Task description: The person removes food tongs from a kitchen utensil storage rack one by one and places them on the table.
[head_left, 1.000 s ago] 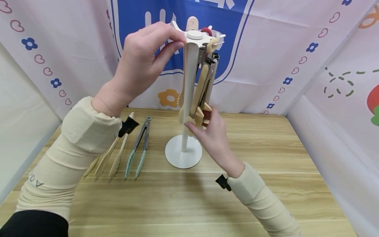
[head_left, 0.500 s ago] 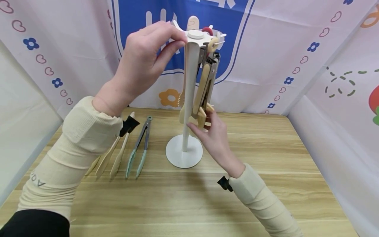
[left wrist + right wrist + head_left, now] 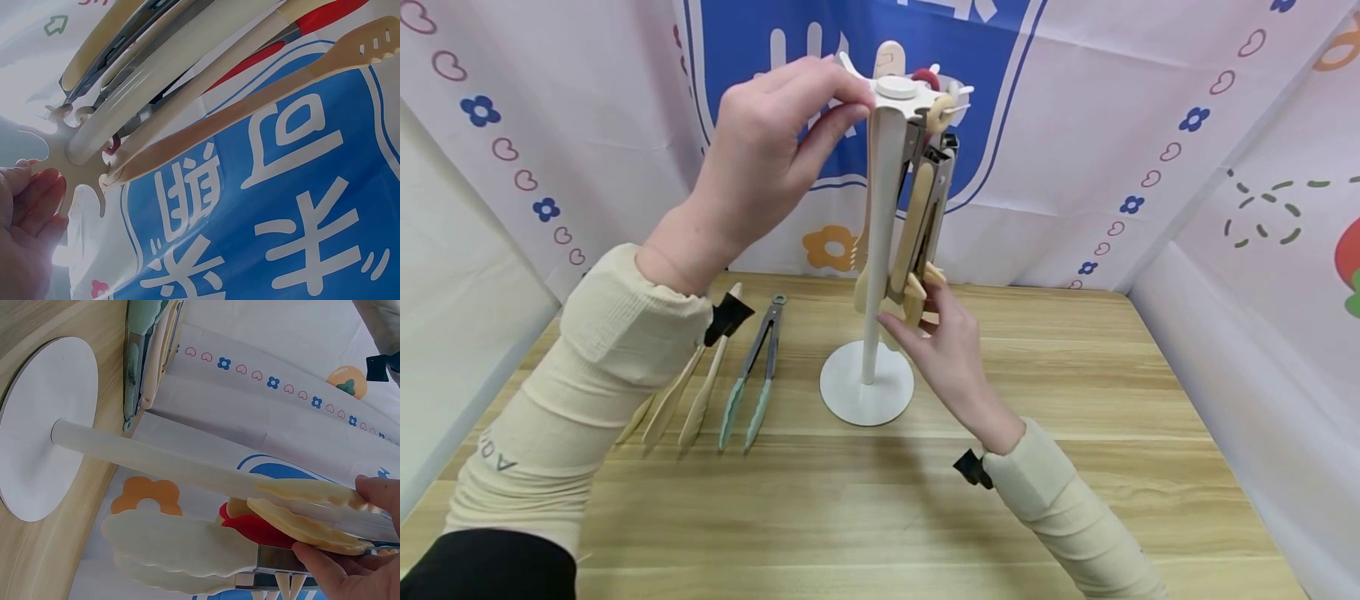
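Observation:
A white utensil stand (image 3: pixel 886 192) rises from a round base, with several tongs and other utensils hanging from its hooked top (image 3: pixel 62 147). My left hand (image 3: pixel 760 146) pinches one hook of that top between thumb and fingers. Low on the stand's right side, my right hand (image 3: pixel 949 354) holds the lower part of hanging tongs (image 3: pixel 916 221) with cream scalloped tips. In the right wrist view, the thumb and fingers lie on either side of the cream tips (image 3: pixel 306 526). A second pair of pale-tipped tongs (image 3: pixel 181 544) hangs close by, with something red (image 3: pixel 256 528) behind.
Tongs with mint-green tips (image 3: pixel 747 408) lie left of the stand's base (image 3: pixel 842 404). Beside them are pale wooden-looking utensils (image 3: pixel 696 412), partly covered by my left forearm. A slotted spatula (image 3: pixel 356 47) hangs at the stand's far side. Printed cloth encloses the wooden table (image 3: pixel 1060 350).
My right hand and the lower end of the tongs have shifted slightly to the right. The left hand stays at the hook, and the stand has kept its place.

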Demonstrator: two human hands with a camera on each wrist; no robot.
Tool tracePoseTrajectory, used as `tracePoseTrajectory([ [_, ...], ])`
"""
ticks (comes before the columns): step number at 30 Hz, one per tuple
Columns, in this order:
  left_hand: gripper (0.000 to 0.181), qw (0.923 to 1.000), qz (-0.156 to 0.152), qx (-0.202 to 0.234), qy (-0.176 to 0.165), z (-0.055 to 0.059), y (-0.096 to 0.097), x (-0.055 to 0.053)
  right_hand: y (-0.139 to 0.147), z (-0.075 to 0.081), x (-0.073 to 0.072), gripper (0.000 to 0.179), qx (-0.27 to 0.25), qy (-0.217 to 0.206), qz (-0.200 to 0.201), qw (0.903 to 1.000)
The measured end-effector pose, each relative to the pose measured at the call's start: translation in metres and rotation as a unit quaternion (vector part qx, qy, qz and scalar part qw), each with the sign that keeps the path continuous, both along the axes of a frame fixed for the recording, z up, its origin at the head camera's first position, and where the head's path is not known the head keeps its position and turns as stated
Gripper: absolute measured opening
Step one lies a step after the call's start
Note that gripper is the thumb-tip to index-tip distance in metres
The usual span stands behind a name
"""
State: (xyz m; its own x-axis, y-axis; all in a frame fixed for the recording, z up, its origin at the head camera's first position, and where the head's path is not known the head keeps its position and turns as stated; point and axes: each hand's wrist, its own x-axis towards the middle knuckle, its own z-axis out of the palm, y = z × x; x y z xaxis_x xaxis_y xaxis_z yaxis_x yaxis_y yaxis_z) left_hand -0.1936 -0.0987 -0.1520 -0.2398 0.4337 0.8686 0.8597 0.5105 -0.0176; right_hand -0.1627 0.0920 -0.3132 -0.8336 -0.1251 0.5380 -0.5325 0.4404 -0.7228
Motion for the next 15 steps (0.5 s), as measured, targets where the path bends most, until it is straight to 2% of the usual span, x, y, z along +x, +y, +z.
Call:
tracePoseTrajectory([
  [4, 0.027, 1.0, 0.003, -0.001, -0.005, 0.0001, -0.0001, 0.0001, 0.0006, 0.001, 0.0012, 0.053, -0.004, -0.003, 0.001, 1.0],
  [9, 0.028, 0.9998, -0.003, -0.013, 0.015, 0.0006, -0.0012, -0.0002, 0.0018, 0.0032, 0.0032, 0.05, -0.004, 0.0, -0.009, 0.9999],
  [15, 0.025, 0.9999, -0.013, 0.008, 0.005, -0.0002, 0.0004, 0.0001, 0.0041, 0.0065, 0.0065, 0.05, -0.015, 0.001, -0.011, 0.9998],
])
